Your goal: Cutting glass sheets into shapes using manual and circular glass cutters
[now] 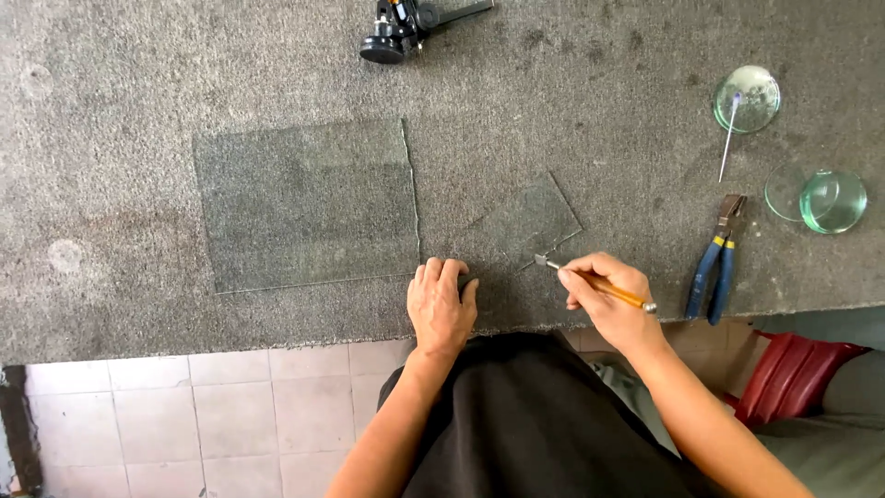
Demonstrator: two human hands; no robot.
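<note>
Scoring step, likely. Left hand (441, 304) flat, grasping nothing, pins small glass pane (521, 226); right hand (604, 295), at 3 o'clock, clenches glass cutter (595, 284). Next calls for steady pressure.

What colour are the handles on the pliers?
Blue, with a little yellow near the top. The pliers show best in the head view.

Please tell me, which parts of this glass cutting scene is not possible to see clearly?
- Head view: the black tool is cut off by the top edge.
- The small glass piece: its near corner hides under the left hand.
- The cutter: its handle middle hides inside the right hand; its tip is too small to judge.
</note>
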